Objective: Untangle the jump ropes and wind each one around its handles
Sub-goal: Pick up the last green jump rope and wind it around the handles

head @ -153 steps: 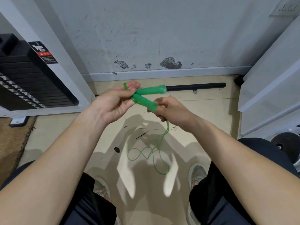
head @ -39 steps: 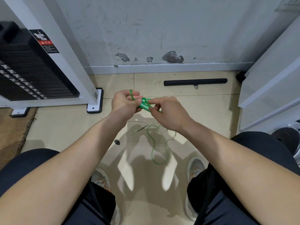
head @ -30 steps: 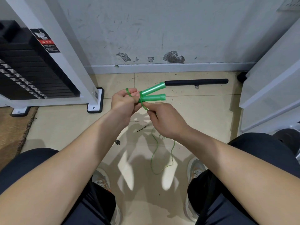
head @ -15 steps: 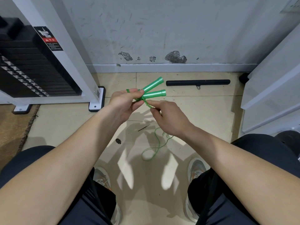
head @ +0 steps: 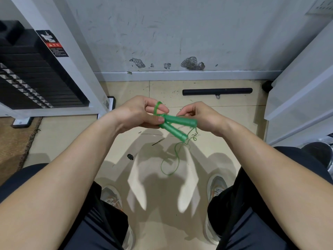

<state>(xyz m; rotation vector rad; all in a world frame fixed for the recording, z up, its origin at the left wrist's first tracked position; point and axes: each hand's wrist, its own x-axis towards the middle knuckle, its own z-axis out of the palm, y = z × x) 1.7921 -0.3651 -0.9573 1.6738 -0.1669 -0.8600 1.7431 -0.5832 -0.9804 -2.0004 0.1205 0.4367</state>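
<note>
My left hand [head: 140, 113] pinches the near ends of two green jump-rope handles [head: 177, 125], which splay out to the right in a V. A green loop of the rope sticks up between its fingers. Behind the handles' far ends, my right hand [head: 200, 115] pinches the thin green rope [head: 175, 156]. The rest of the rope hangs down in a loose loop above the tiled floor, between my knees.
A black bar [head: 217, 91] lies on the floor by the wall. A weight stack machine [head: 32, 74] stands at the left, a white cabinet [head: 299, 98] at the right. A brown mat [head: 12, 141] covers the floor at far left. My shoes [head: 216, 188] are below.
The handles have swung from pointing up and right to pointing down and right. My right hand moved up and right behind them, and the hanging loop has shortened.
</note>
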